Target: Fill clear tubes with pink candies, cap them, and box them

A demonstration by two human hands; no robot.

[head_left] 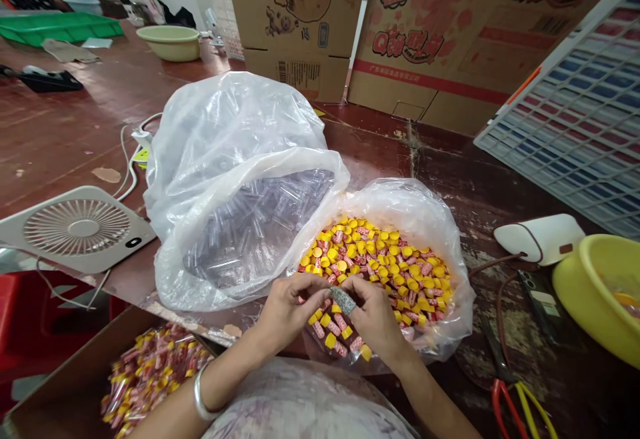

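Observation:
Both hands meet over the front of a clear plastic bag (445,226) full of small pink-patterned tubes with yellow caps (395,266). My left hand (287,309) is closed in a pinch, its fingertips at the upper end of a grey speckled wrap (343,300). My right hand (377,319) is closed too, with the wrap at its thumb side. Whether the wrap covers the thumb or is held, I cannot tell. Anything small between the fingertips is hidden. Left of the hands, a larger open plastic bag (235,119) holds clear empty tubes (250,226).
A cardboard box (55,386) of filled tubes (155,372) stands lower left. A white fan (80,226) lies at left. On the right are scissors (500,366), a phone (545,306), a white device (543,238) and a yellow basin (583,279). Cartons (430,99) stand behind.

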